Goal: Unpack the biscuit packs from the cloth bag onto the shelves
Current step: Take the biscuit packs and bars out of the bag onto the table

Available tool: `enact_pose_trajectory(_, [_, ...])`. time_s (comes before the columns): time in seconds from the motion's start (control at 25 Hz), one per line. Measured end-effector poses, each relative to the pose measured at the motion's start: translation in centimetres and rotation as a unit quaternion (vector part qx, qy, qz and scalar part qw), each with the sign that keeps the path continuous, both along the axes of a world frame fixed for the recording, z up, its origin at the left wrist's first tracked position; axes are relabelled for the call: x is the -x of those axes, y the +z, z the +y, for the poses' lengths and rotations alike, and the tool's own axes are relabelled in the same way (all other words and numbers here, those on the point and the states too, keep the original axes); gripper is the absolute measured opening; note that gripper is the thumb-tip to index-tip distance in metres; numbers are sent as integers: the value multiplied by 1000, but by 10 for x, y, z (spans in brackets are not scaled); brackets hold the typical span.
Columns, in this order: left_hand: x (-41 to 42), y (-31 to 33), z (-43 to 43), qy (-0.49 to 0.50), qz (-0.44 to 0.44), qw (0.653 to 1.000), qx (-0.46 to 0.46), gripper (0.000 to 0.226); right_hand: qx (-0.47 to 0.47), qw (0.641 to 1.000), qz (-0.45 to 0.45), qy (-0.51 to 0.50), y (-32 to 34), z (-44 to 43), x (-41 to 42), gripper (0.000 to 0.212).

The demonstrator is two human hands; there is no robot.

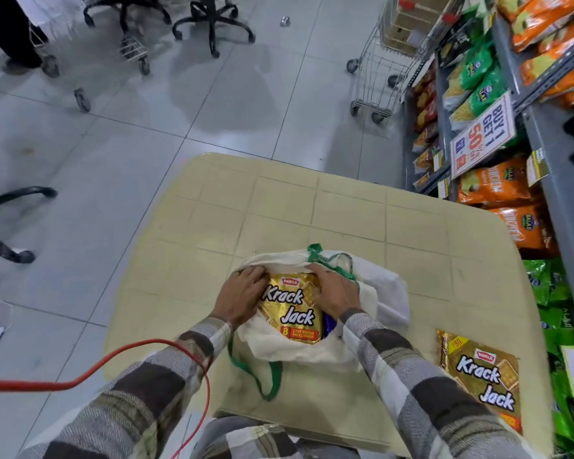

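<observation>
1. Left hand (242,293) curls over the bag's rim, fingers pinching cloth at the gold pack's left edge.
2. Right hand (335,293) grips the pack's right edge, fingers bent around it.
3. The Krack Jack pack (292,309) sits in the cloth bag (312,351), face up in the open mouth.
4. The bag rests on the beige table (312,210).
5. A second Krack Jack pack (481,376) lies flat near the table's right edge, beside the snack shelves (550,193).

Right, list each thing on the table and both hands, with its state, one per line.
cloth bag: lying on the table, mouth pulled open.
biscuit pack in the bag: partly inside, face up.
second biscuit pack: out of the bag, flat on the table.
left hand: gripping the bag's edge beside the pack.
right hand: on the pack's other side, at the bag's mouth.
</observation>
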State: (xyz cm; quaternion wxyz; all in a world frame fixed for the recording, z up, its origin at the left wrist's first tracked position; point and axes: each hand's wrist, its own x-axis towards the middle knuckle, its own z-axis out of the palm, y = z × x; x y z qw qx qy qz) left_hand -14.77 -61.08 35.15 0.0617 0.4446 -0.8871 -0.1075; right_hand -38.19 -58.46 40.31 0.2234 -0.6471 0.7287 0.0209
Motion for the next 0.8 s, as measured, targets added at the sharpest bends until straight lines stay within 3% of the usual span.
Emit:
enact_pose_trajectory(0.12, [6, -2, -15, 39, 41, 998, -35, 26, -20, 999, 2, -32, -1, 1, -8, 53])
enact_pose_trajectory(0.24, [14, -2, -14, 153, 113, 975, -115, 13, -10, 999, -4, -48, -1, 6, -17, 52])
enact_pose_trajectory(0.32, [24, 3, 2, 212, 170, 948, -163, 18, 20, 991, -82, -106, -1, 16, -25, 43])
enact_pose_trajectory(0.36, [31, 5, 13, 190, 172, 953, -160, 22, 27, 979, -141, -148, -3, 24, -30, 38])
enact_pose_trajectory(0.48, [41, 6, 48, 167, 172, 952, -191, 29, 28, 945, -230, -231, -13, 61, -43, 33])
enact_pose_trajectory(0.6, [44, 5, 69, 266, 121, 932, -215, 21, -16, 947, -185, -262, -31, 103, -45, 32])
enact_pose_trajectory(0.72, [45, 11, 75, 339, 71, 914, -211, 36, -66, 941, -127, -306, -38, 115, -43, 39])
enact_pose_trajectory(0.8, [43, 7, 76, 363, 21, 900, -242, 40, -85, 923, -177, -330, -29, 111, -50, 45])
